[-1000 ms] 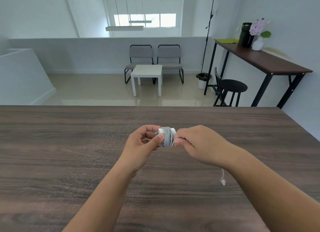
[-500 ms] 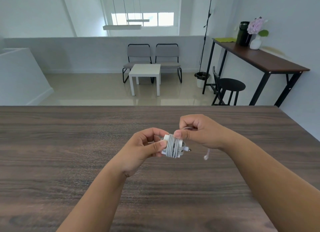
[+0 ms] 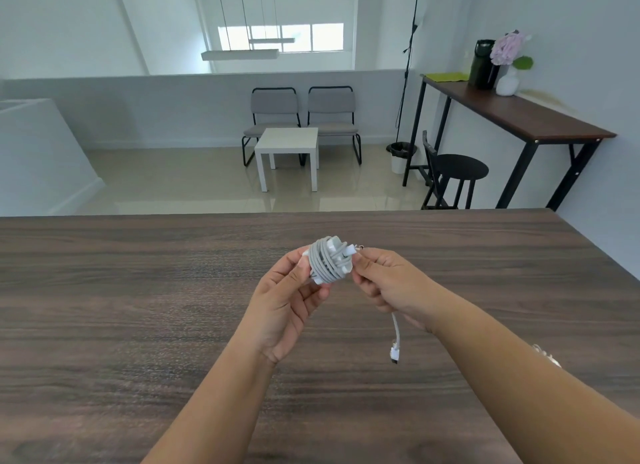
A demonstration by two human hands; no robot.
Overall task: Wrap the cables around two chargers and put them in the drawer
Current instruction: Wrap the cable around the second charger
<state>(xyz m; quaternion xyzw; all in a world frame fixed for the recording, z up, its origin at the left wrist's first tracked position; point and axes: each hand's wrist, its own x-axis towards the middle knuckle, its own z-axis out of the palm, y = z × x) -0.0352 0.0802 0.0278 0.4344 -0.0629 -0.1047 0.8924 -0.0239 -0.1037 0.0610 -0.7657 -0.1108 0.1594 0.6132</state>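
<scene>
First charger nearly wrapped, drawer step not yet begun.

Left hand fingers pinch the charger at centre frame above the worktop; right hand fingers pinch the cable, its short tail dangling. No second charger or drawer is visible.

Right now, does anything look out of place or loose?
Yes. The cable is wound round the charger, but its end with the plug hangs loose below the right hand.
</scene>
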